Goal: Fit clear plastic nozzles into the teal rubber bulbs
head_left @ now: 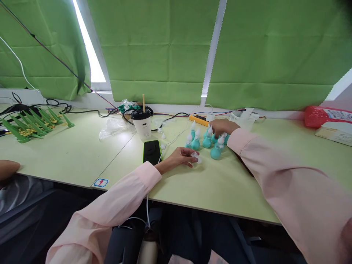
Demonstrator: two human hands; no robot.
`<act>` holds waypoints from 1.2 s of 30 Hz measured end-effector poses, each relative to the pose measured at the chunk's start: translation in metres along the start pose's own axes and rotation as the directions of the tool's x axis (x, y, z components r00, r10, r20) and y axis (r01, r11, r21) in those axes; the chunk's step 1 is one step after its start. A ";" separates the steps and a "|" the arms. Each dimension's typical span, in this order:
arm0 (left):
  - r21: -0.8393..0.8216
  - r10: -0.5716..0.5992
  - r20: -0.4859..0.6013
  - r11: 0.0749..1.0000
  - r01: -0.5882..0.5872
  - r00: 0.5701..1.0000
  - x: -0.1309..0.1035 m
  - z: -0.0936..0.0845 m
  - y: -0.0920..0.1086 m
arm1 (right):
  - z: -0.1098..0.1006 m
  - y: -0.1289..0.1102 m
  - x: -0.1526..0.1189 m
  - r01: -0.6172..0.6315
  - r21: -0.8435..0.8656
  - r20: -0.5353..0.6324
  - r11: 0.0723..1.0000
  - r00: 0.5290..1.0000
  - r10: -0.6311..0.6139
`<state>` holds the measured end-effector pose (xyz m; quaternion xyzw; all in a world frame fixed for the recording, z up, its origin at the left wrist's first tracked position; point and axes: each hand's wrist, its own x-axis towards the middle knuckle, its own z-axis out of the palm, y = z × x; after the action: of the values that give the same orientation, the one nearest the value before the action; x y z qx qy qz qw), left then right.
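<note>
My left hand (180, 157) pinches a small clear plastic piece (196, 157) between thumb and fingers, just above the table (203, 187). Several teal bulbs with white pointed tips stand in a cluster; one teal bulb (216, 152) is at its front, to the right of the clear piece. My right hand (222, 127) reaches over the back right of the cluster, fingers bent down among the bulbs. What its fingertips touch is hidden. Left of the cluster lies a phone (151, 151) with a white cable across it.
A lidded paper cup (142, 124) with a straw stands behind the phone. Behind the bulbs lies an orange power strip (198, 120). Green plant-like pieces (35, 123) are at the far left, a red package (327, 117) at the far right. At left, another person's arm (8, 168) shows.
</note>
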<state>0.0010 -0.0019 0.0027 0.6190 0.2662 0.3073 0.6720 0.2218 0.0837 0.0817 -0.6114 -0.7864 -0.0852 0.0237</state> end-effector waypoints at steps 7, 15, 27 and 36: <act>0.001 -0.033 0.089 0.999 0.033 0.995 -0.005 0.003 0.007 | -0.062 0.009 -0.022 -0.136 -0.077 -0.108 0.988 0.986 0.127; 0.000 0.026 0.022 1.000 -0.026 0.999 -0.005 0.003 0.011 | -0.082 -0.048 -0.111 0.276 0.412 -0.196 0.868 0.958 -0.211; -0.017 0.156 -0.053 0.987 -0.157 0.986 -0.002 0.001 0.008 | 0.056 -0.086 -0.138 0.338 0.719 -0.278 0.607 0.941 -0.195; -0.069 0.074 0.156 0.996 -0.064 0.985 -0.007 0.004 0.010 | 0.067 -0.094 -0.141 0.243 0.562 -0.385 0.791 0.923 -0.010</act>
<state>-0.0016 -0.0090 0.0127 0.6286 0.1807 0.2885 0.6993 0.1704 -0.0624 -0.0142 -0.4907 -0.7940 0.0555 0.3544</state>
